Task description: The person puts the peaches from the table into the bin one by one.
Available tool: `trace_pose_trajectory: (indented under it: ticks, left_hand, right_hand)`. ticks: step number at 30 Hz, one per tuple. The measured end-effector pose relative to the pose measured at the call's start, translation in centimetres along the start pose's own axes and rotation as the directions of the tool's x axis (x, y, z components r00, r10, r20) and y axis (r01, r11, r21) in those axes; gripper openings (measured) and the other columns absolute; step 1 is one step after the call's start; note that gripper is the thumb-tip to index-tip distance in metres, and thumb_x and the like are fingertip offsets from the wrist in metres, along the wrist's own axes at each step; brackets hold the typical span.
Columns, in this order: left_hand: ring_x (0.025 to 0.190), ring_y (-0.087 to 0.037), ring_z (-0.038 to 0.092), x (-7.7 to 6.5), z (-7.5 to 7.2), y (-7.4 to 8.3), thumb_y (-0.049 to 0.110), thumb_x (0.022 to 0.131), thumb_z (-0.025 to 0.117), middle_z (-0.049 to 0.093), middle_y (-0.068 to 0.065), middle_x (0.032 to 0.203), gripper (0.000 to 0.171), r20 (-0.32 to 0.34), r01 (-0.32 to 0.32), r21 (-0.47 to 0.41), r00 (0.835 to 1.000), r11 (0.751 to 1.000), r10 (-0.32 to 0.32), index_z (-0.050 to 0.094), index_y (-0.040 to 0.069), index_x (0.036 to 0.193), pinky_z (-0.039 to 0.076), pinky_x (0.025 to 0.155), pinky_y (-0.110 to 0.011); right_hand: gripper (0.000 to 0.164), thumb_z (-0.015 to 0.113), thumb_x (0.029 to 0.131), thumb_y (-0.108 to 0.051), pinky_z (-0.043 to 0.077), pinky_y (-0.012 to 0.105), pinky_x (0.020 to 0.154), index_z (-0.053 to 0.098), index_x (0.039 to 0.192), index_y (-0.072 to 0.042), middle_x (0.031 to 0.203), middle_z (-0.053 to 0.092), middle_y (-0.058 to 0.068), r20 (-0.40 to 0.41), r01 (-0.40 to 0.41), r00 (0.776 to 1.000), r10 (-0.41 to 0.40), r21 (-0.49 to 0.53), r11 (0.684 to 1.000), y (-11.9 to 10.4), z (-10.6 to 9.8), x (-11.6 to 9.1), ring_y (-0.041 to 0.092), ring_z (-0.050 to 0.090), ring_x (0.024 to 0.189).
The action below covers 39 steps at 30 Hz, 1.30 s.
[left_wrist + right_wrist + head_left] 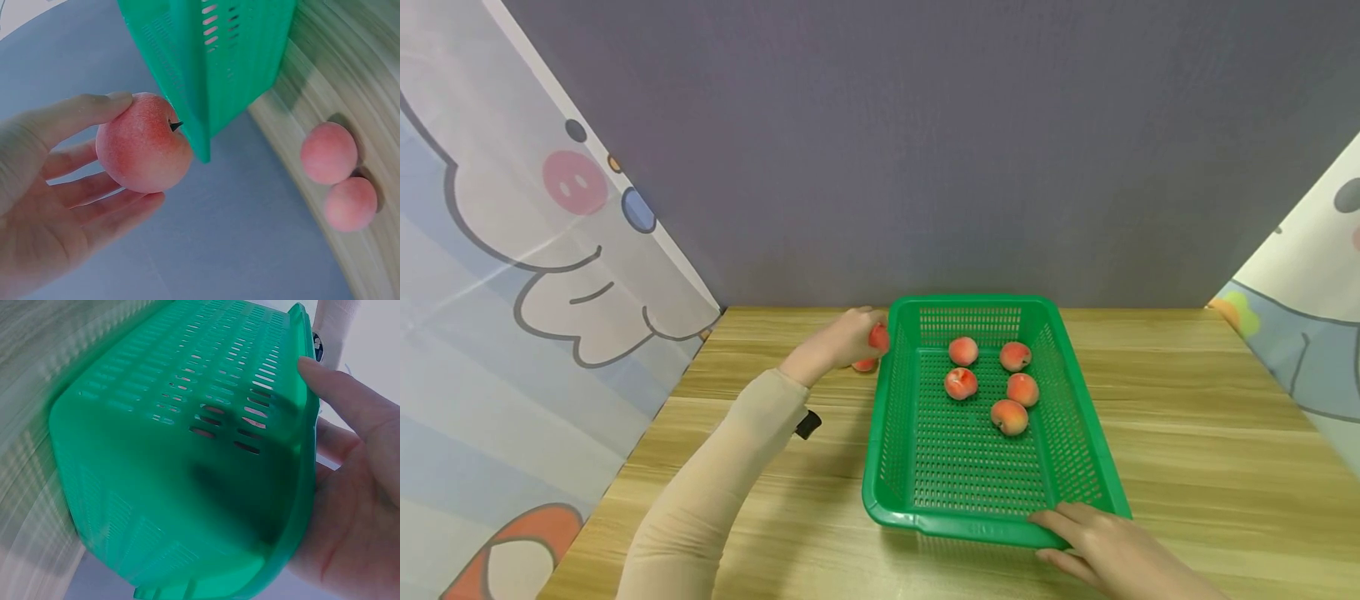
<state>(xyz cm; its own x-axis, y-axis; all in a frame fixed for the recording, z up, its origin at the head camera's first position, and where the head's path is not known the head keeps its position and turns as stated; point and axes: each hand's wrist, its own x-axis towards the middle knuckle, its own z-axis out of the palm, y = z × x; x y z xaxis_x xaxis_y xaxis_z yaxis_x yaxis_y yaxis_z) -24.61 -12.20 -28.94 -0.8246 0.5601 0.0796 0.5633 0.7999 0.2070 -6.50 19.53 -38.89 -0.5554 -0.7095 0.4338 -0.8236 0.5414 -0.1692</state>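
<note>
My left hand [852, 336] holds a red-orange peach [145, 144] between thumb and fingers, just outside the far left rim of a green plastic basket [880, 450]. In the left wrist view, the peach's dark stem faces the rim. Two more peaches rest on the table, a nearer one [329, 153] and another [351, 204] touching it. Over the basket's near right corner, my right hand [1101, 542] grips the rim, thumb against the outer wall and fingers over the top. Several peaches [961, 383] lie on the slotted basket floor, towards its far half.
The basket stands on a wood-grain table [1210, 433], its far end close to a grey wall [925, 150]. Cartoon-printed sheets [497, 275] hang at both sides. A small black object [808, 425] shows beside the left sleeve.
</note>
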Motion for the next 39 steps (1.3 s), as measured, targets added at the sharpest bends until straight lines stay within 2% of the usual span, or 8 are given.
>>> trace_pose_trajectory:
  ticks: [10,16,21,31,37,39]
  left_hand:
    - [0.088,-0.021,0.054,1.2,-0.3,1.8,0.012,0.078,0.062,0.058,-0.011,0.103,0.032,0.050,-0.005,0.046,0.999,0.999,0.003,0.057,0.000,0.107,0.046,0.071,-0.027]
    - [0.084,-0.020,0.055,2.1,-0.3,3.0,0.012,0.078,0.061,0.058,-0.011,0.100,0.031,0.075,-0.053,0.061,0.996,0.997,0.049,0.057,0.000,0.106,0.046,0.068,-0.027]
    - [0.074,-0.015,0.049,2.7,-0.2,4.1,0.011,0.079,0.057,0.056,-0.006,0.096,0.028,0.095,-0.072,0.065,0.993,0.995,0.065,0.056,0.002,0.106,0.041,0.062,-0.023]
    - [0.068,-0.012,0.040,3.6,0.2,6.1,0.010,0.082,0.056,0.054,-0.004,0.091,0.026,0.134,-0.124,0.061,0.984,0.990,0.115,0.056,0.003,0.107,0.033,0.055,-0.019]
    - [0.069,-0.013,0.044,4.3,0.7,7.4,0.012,0.080,0.059,0.055,-0.003,0.086,0.020,0.139,-0.156,0.092,0.980,0.983,0.143,0.058,0.005,0.099,0.033,0.057,-0.020]
    - [0.072,-0.013,0.046,4.5,0.9,7.8,0.012,0.081,0.059,0.057,-0.004,0.089,0.024,0.150,-0.164,0.098,0.978,0.982,0.148,0.058,0.005,0.103,0.034,0.057,-0.020]
  right_hand:
    - [0.028,0.068,0.075,-0.030,0.045,0.017,0.049,0.063,0.095,-0.010,0.079,0.060,-0.003,0.002,-0.002,1.000,0.002,0.000,1.000,0.0,0.0,0.0,0.008,0.058,0.068]
    - [0.028,0.069,0.075,-0.029,0.045,0.018,0.049,0.063,0.095,-0.010,0.079,0.060,-0.003,0.002,-0.004,1.000,0.004,0.000,1.000,0.0,0.0,0.0,0.008,0.058,0.068]
    - [0.028,0.069,0.075,-0.029,0.045,0.018,0.049,0.063,0.095,-0.010,0.079,0.060,-0.003,-0.001,-0.002,1.000,0.002,-0.004,1.000,0.0,0.0,0.0,0.009,0.059,0.068]
    - [0.029,0.069,0.075,-0.030,0.046,0.019,0.049,0.063,0.095,-0.010,0.079,0.061,-0.002,-0.004,-0.005,1.000,0.005,-0.013,1.000,0.0,0.1,0.0,0.010,0.059,0.068]
    - [0.028,0.069,0.074,-0.030,0.045,0.017,0.049,0.063,0.094,-0.010,0.078,0.060,-0.003,-0.023,0.011,1.000,-0.012,-0.015,1.000,0.0,0.1,-0.1,0.008,0.058,0.067]
    - [0.028,0.069,0.074,-0.030,0.044,0.016,0.049,0.063,0.094,-0.010,0.077,0.060,-0.004,-0.028,0.017,0.999,-0.017,-0.014,1.000,0.0,0.1,-0.1,0.008,0.058,0.066]
